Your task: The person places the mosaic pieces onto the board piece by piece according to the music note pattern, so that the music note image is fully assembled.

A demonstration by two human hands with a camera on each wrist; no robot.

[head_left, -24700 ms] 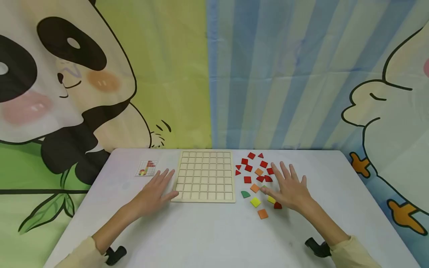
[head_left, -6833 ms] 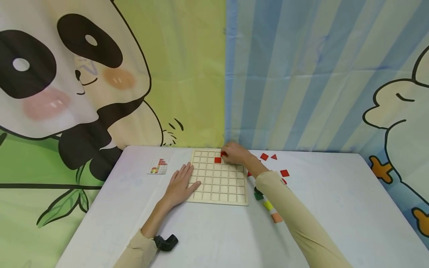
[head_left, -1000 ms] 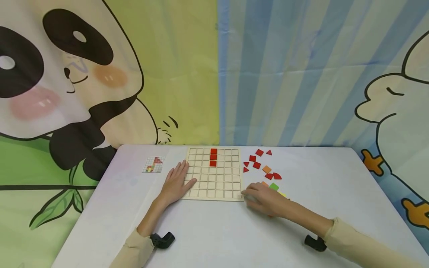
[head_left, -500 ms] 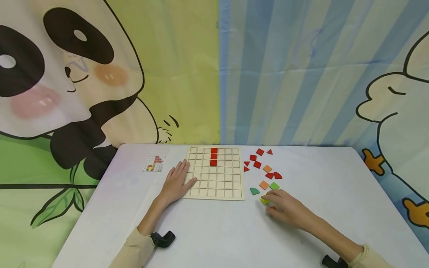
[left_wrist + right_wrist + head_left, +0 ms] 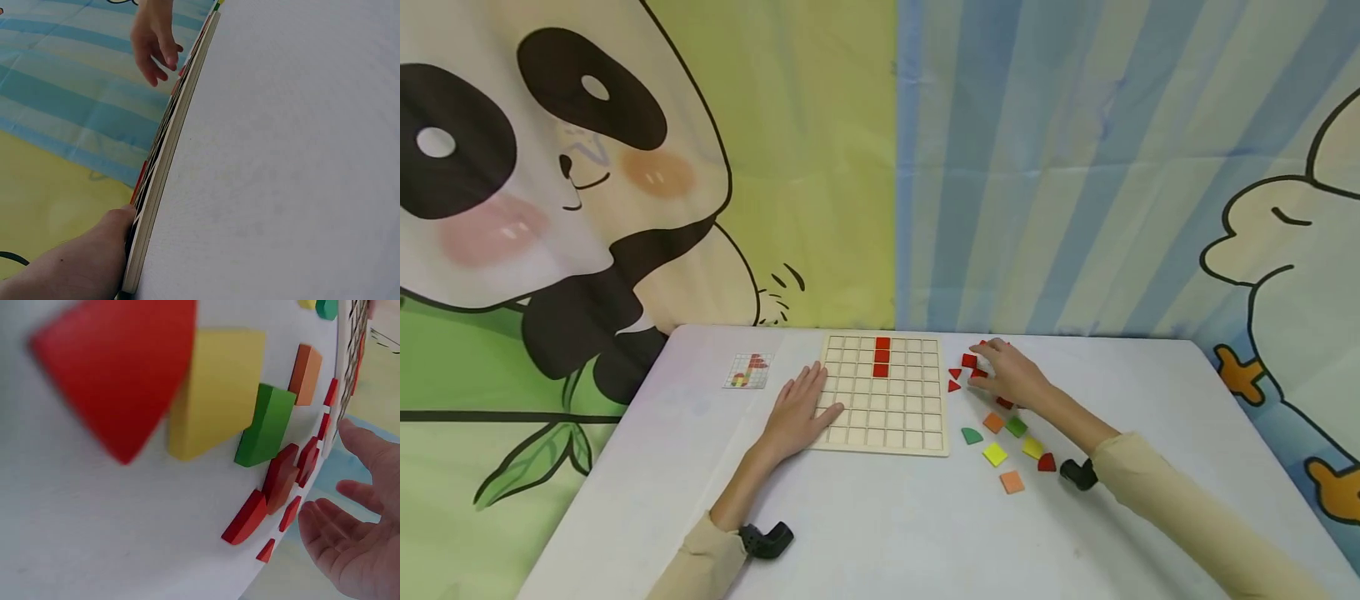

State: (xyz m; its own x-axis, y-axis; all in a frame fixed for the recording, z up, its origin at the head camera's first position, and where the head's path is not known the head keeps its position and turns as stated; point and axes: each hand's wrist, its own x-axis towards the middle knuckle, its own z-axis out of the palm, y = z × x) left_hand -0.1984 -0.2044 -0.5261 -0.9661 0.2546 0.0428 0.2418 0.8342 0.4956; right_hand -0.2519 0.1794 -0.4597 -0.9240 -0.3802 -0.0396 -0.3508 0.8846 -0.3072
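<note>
Soft, even light, faint shadows on the white table (image 5: 865, 529), nearest red piece (image 5: 122, 372) blurry in right-wrist view

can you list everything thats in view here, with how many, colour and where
board: 1, pale, gridded, on the table
blocks on the board: 3, red, in one column at the far edge
loose red blocks: at least 6, right of the board, some partly covered
orange blocks: at least 2, right of the board
yellow blocks: 2, right of the board
green blocks: 2, right of the board
card: 1, white with coloured squares, left of the board
table: 1, white, under everything
backdrop: green, yellow and blue with cartoon animals, behind the table
wrist cameras: 2, black, at the wrists
sleeves: 2, beige, on the forearms
left hand: 1, on the board's left edge
right hand: 1, over the loose red blocks
</note>
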